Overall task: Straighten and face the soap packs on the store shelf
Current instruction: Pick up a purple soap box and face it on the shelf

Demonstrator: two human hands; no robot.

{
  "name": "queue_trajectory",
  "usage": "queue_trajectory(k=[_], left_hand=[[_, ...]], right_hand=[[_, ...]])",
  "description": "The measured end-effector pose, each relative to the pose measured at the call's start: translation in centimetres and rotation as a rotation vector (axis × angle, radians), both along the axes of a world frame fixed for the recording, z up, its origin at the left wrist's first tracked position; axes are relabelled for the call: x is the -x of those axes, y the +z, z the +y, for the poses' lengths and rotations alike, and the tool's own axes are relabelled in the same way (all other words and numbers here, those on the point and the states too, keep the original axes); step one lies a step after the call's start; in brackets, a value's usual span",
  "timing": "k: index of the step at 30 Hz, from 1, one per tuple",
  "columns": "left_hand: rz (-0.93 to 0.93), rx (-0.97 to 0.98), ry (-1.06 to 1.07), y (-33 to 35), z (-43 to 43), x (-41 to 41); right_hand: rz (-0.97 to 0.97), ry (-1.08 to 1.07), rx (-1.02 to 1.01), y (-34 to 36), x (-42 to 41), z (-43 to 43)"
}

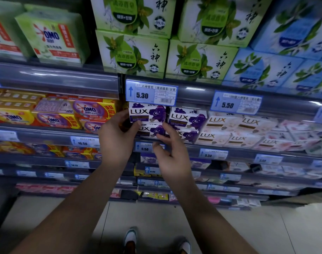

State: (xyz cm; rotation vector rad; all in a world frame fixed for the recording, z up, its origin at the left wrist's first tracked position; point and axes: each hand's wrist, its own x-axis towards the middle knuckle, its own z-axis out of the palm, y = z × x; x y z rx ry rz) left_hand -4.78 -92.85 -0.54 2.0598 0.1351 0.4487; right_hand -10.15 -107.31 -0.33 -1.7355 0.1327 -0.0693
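Purple Lux soap packs stand in two stacks on the middle shelf. My left hand [118, 136] grips the left end of the top pack of the left stack [147, 112], thumb on its front lower edge. The pack below it [151, 130] is partly hidden by my hands. My right hand [169, 153] hovers just in front of that lower pack, fingers spread and curled, holding nothing. A second purple Lux stack [187, 120] stands directly to the right, fronts facing out.
Pale pink Lux packs [235, 129] fill the shelf to the right. Omo soap packs [74, 114] lie to the left. Green boxed soaps [132, 54] sit on the shelf above. Price tags [151, 92] line the shelf rails. More shelves run below, down to the floor.
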Motion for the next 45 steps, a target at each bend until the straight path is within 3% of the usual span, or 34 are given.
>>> queue_trajectory(k=[6,11,13,16,22,27,35,41,45], left_hand=[[-0.017,-0.074,0.006,-0.4,-0.5,-0.2],[-0.139,0.090,0.094,-0.4,-2.1,2.3],[-0.192,0.106,0.021,-0.2,-3.8,3.4],[-0.113,0.036,-0.146,0.4,-6.6,3.6],[-0.016,0.030,-0.158,0.9,-9.4,3.4],[-0.044,0.108,-0.096,1.1,-9.6,3.4],[-0.125,0.076,-0.057,0.9,-8.8,4.4],[-0.118,0.230,-0.142,1.5,-9.6,5.2],[-0.073,0.316,-0.328,2.3,-8.7,5.1]], right_hand=[[-0.073,-0.048,-0.001,0.0,0.7,-1.1],[-0.185,-0.294,-0.025,-0.1,0.6,-3.6],[-0.182,-0.359,-0.028,0.1,0.3,-4.4],[-0.207,-0.394,-0.009,0.3,0.1,-5.3],[-0.202,-0.371,0.013,0.7,0.5,-6.2],[-0.216,-0.329,-0.003,1.3,0.5,-6.9],[-0.240,-0.259,0.105,1.1,0.6,-8.3],[-0.282,-0.204,-0.068,1.9,1.0,-9.2],[-0.252,-0.064,-0.133,2.7,0.8,-10.8]])
